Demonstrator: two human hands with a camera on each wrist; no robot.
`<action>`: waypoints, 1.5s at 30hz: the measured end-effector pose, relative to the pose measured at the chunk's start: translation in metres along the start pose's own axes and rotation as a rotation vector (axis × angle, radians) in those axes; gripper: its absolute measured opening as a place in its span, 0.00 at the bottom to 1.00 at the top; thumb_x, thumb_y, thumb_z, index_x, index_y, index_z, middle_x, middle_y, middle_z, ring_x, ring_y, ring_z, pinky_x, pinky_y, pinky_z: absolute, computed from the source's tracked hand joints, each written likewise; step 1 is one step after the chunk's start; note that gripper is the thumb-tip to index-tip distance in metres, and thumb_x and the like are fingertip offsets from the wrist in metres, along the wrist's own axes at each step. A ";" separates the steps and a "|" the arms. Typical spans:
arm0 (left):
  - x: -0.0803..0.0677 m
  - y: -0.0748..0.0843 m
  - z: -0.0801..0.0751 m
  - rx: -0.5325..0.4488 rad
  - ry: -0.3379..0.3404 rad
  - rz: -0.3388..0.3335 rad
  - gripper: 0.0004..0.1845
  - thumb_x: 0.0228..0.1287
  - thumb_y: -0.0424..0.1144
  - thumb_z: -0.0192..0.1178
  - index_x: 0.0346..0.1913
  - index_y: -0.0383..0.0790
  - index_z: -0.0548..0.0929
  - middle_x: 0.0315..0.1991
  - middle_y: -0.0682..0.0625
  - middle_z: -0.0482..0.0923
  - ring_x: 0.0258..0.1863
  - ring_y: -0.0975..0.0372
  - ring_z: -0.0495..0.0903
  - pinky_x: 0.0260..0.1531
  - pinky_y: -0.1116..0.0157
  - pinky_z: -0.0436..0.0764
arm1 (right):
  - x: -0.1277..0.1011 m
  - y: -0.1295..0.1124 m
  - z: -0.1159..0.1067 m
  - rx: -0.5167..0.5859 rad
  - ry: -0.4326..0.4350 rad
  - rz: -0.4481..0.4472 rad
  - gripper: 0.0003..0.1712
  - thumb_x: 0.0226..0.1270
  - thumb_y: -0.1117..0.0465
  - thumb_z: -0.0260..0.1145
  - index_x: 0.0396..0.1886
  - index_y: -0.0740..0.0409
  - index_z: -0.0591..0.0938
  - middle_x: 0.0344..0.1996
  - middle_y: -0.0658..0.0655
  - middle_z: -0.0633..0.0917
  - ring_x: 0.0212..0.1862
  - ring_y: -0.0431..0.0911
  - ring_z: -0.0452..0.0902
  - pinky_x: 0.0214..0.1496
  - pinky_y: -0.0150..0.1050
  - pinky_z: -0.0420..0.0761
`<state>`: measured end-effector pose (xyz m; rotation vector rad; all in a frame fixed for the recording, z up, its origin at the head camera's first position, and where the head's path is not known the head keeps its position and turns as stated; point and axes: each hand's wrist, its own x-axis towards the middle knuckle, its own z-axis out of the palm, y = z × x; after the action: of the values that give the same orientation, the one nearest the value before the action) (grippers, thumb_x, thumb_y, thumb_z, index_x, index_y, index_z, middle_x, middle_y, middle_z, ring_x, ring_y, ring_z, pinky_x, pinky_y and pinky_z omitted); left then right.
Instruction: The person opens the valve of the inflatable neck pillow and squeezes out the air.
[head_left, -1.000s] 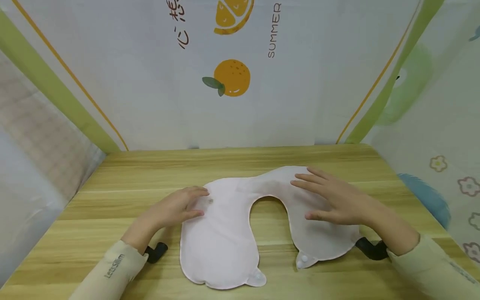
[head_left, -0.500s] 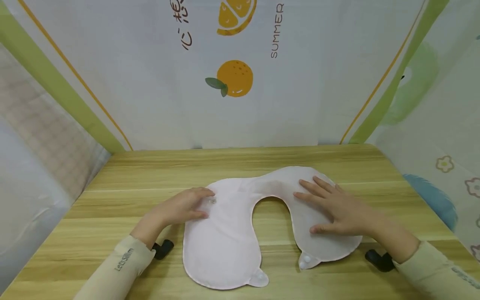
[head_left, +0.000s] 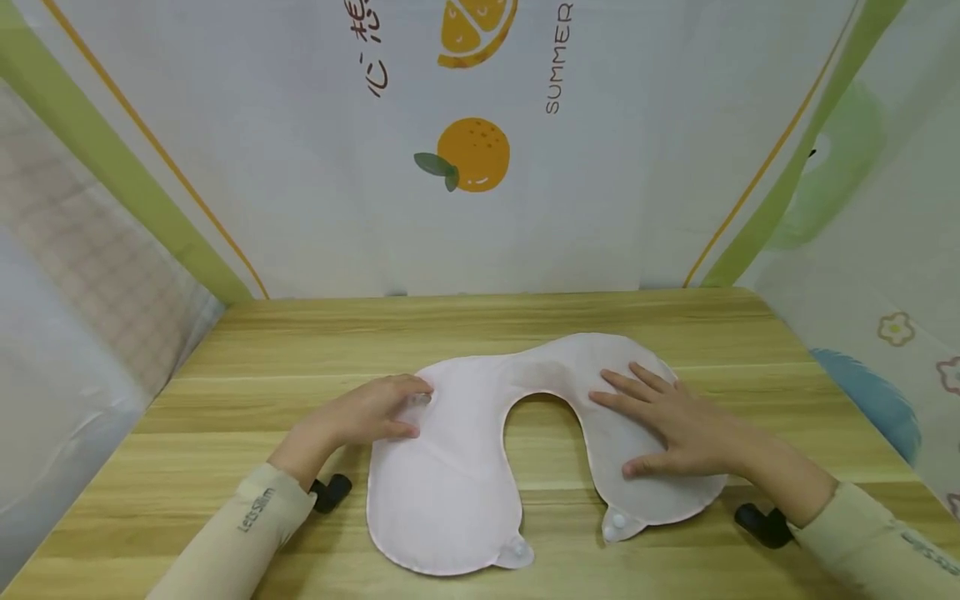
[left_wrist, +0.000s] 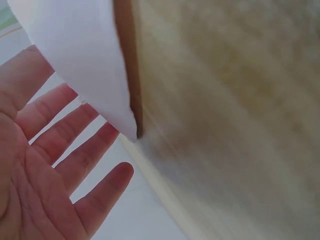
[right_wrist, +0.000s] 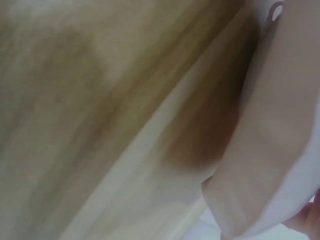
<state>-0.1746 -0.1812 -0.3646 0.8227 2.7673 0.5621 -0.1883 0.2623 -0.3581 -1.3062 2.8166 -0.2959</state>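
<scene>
A pale pink U-shaped neck pillow, rather flat, lies on the wooden table with its opening towards the person. Each of its two ends carries a small tab with a snap button, the left tab and the right tab. My left hand rests on the pillow's left lobe, fingertips by a small clear valve. In the left wrist view its fingers are fairly straight, their tips partly hidden by the pillow's edge. Over on the right lobe, my right hand lies palm down with spread fingers.
The wood-grain table extends around the pillow on all sides. A white cloth printed with oranges hangs behind its far edge. Black wrist-camera pieces show below the hands, one at the left wrist, another at the right wrist.
My right hand has come down onto the right lobe and its fingers have spread. My left hand keeps nearly the same place on the pillow. The head view has shifted slightly.
</scene>
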 end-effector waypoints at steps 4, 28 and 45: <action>0.001 0.000 -0.001 0.000 -0.013 -0.019 0.31 0.63 0.38 0.68 0.66 0.29 0.73 0.66 0.38 0.74 0.67 0.45 0.71 0.68 0.46 0.70 | 0.000 0.001 0.001 0.015 -0.007 0.001 0.51 0.55 0.26 0.65 0.77 0.34 0.62 0.77 0.56 0.62 0.75 0.72 0.50 0.55 0.84 0.62; 0.004 0.004 -0.003 0.019 -0.027 -0.048 0.29 0.62 0.42 0.69 0.64 0.35 0.76 0.63 0.42 0.76 0.63 0.48 0.76 0.66 0.48 0.73 | 0.003 0.003 0.011 0.028 -0.057 -0.018 0.50 0.56 0.24 0.63 0.76 0.36 0.63 0.77 0.55 0.63 0.75 0.71 0.53 0.55 0.81 0.66; 0.005 0.008 -0.006 0.018 -0.046 -0.084 0.29 0.61 0.41 0.70 0.64 0.36 0.76 0.65 0.41 0.73 0.62 0.48 0.76 0.65 0.48 0.74 | 0.005 0.005 0.013 0.052 -0.067 -0.038 0.48 0.57 0.26 0.63 0.74 0.38 0.66 0.76 0.57 0.64 0.74 0.73 0.54 0.51 0.84 0.66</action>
<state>-0.1762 -0.1741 -0.3565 0.7100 2.7541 0.4982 -0.1937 0.2594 -0.3712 -1.3344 2.7126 -0.3184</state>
